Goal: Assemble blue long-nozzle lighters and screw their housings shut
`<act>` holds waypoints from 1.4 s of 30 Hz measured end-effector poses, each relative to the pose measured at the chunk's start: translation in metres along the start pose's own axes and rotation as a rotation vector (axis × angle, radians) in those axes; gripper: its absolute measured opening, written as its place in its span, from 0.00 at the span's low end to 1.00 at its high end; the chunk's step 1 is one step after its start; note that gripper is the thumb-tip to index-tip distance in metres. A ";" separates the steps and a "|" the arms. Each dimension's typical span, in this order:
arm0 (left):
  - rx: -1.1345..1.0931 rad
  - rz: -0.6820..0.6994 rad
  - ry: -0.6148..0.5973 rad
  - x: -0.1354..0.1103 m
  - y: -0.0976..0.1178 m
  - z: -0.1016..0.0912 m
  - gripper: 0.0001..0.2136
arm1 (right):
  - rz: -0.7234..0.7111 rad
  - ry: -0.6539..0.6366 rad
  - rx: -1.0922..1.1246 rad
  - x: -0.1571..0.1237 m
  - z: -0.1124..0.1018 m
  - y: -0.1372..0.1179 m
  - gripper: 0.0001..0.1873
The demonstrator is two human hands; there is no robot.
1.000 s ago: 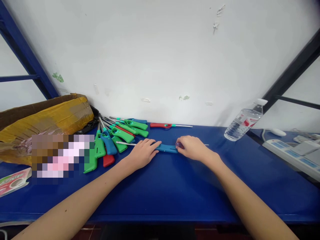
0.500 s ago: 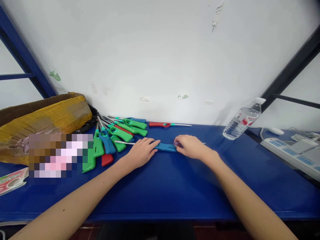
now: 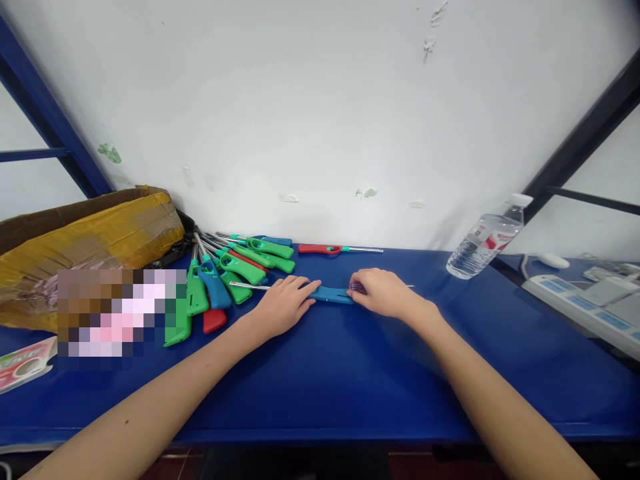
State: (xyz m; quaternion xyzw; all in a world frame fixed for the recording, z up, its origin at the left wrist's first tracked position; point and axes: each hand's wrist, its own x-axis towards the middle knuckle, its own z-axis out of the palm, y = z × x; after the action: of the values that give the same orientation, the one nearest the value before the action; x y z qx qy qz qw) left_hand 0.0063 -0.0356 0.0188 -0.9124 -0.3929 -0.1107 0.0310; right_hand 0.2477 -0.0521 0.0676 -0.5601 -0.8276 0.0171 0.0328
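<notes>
White wall (image 3: 320,100) at the back, w/ little chips & bits of old tape. A long table (image 3: 350,373) w/ a blue top sits right against it. A blue bar (image 3: 45,113) slants up on the left & a dark bar (image 3: 585,140) on the right. Light is soft & even.

A blue lighter (image 3: 330,294) lies between the hands on a deep blue table (image 3: 350,380). A purple handle (image 3: 357,287) shows under the right hand (image 3: 383,293). Left of the left hand (image 3: 285,305) is a heap of lighters (image 3: 235,265), green, blue and red with teal triggers. Beyond the right hand stands a clear bottle (image 3: 483,243) with a red-and-white label and white cap.
</notes>
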 end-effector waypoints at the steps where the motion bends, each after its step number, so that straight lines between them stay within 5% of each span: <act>1: 0.000 0.002 0.001 0.000 0.000 0.000 0.20 | 0.002 -0.003 0.000 0.000 0.000 0.000 0.10; 42: -0.018 0.012 0.007 0.000 -0.001 0.001 0.20 | 0.029 -0.031 -0.001 0.000 0.001 -0.002 0.11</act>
State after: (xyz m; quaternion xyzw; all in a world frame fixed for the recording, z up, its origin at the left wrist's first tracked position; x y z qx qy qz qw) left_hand 0.0056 -0.0352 0.0181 -0.9147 -0.3861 -0.1171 0.0246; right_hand 0.2463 -0.0531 0.0671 -0.5718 -0.8197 0.0259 0.0197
